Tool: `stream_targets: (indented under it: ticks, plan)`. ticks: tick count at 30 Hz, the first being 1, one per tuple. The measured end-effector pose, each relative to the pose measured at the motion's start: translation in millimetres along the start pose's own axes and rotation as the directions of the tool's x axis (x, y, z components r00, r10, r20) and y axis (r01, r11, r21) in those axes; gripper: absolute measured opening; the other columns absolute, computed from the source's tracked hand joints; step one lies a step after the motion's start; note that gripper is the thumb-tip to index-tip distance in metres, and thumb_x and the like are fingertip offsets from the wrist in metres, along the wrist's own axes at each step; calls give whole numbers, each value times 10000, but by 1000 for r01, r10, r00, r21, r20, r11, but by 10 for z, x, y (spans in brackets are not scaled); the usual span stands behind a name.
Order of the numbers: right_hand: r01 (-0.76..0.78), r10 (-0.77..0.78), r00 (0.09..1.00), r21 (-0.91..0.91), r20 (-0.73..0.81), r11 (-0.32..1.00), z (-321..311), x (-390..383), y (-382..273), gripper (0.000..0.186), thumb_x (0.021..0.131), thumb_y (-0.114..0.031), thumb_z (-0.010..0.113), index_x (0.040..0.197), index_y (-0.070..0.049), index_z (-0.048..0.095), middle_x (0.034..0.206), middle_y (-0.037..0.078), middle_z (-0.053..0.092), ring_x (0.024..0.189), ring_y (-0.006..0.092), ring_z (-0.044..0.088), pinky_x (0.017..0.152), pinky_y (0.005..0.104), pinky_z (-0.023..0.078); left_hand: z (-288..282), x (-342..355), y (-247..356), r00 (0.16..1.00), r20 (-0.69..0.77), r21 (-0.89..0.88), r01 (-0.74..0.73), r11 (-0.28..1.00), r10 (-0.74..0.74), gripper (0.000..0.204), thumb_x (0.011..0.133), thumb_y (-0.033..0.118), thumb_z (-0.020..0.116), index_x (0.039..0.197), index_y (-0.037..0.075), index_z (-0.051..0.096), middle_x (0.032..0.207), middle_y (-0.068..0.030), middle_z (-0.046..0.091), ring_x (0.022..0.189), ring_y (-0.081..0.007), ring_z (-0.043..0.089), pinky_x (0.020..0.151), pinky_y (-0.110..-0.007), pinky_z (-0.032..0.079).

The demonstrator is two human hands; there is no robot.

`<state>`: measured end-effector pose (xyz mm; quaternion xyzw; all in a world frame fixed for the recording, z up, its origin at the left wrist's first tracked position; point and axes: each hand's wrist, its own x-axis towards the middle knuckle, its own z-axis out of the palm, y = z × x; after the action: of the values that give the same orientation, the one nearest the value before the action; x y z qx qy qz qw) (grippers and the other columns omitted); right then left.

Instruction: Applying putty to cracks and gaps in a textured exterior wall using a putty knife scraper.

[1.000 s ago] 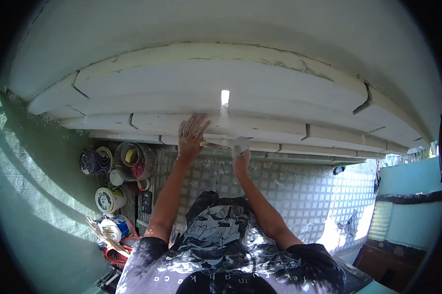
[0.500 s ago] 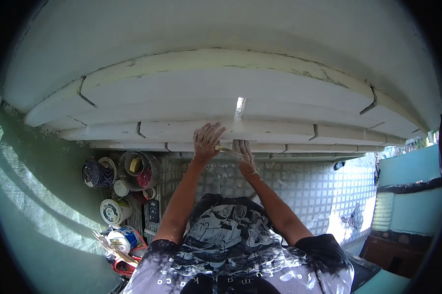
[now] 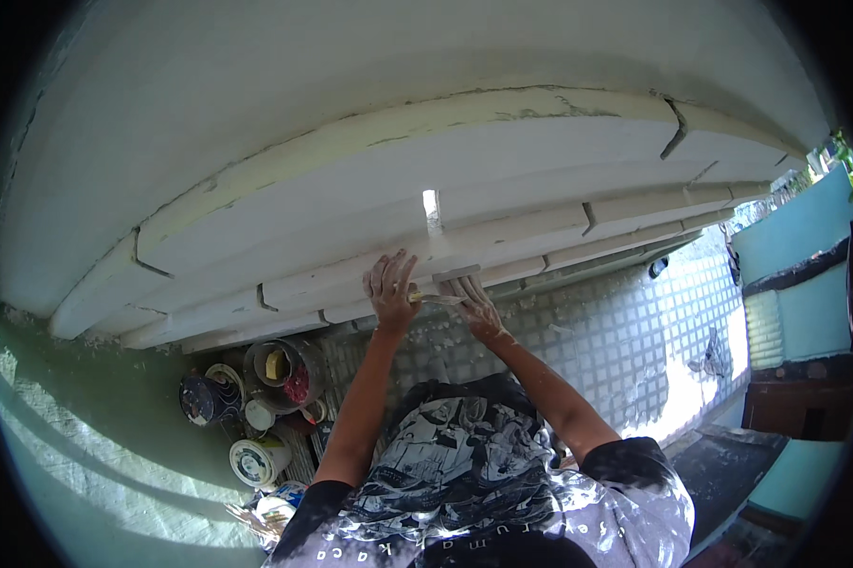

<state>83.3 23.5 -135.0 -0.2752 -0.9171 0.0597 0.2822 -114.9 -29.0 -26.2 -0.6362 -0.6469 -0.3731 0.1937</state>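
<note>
My left hand, dusted with white, is raised against the white moulded ledge, fingers spread upward. A putty knife with a yellowish handle sits between its thumb and palm, its thin blade pointing at my right hand. My right hand is whitened too, its fingers stretched along a grey, straight-edged flat tool just under the ledge. That tool's handle, if any, is hidden by the hand. A bright patch shows on the white surface above the hands.
At lower left stand a large bucket holding a yellow block and something red, a dark tub and a white lidded bucket. The green wall bounds the left. Tiled floor, spotted white, lies below; a turquoise wall stands right.
My view has turned, so the ledges now slope up to the right. The hands stay close together at the ledge; the grey flat tool now shows above the right fingers.
</note>
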Motion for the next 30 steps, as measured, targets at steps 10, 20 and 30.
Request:
stream_targets:
  ticks: [10, 20, 30]
  plan:
    - [-282, 268, 940, 38, 212, 959, 143, -73, -81, 477, 819, -89, 481, 1292, -146, 497, 1350, 90, 468, 1283, 341, 381, 1110, 468, 250, 38, 52, 26, 995, -34, 45, -92, 995, 94, 414, 805, 245, 497, 1208, 171, 552, 1271, -18, 524, 1210, -275, 416, 1020, -502, 195]
    - [-274, 328, 869, 192, -371, 942, -330, -39, 14, 654, 672, -8, 532, 1317, -100, 472, 1417, 119, 385, 1301, 339, 361, 1098, 445, 283, 176, 43, 27, 987, -129, 73, -83, 994, 92, 421, 925, 462, 395, 1187, 166, 540, 1250, -14, 527, 1190, -280, 404, 1020, -516, 173]
    - [-572, 485, 791, 172, 372, 802, 264, -714, 737, 576, 743, -64, 505, 1306, -188, 497, 1359, 56, 467, 1249, 319, 421, 1022, 403, 364, 165, 62, 109, 985, -132, 109, -100, 989, 114, 386, 902, 390, 475, 1196, 142, 511, 1265, -61, 511, 1211, -333, 407, 1023, -586, 140]
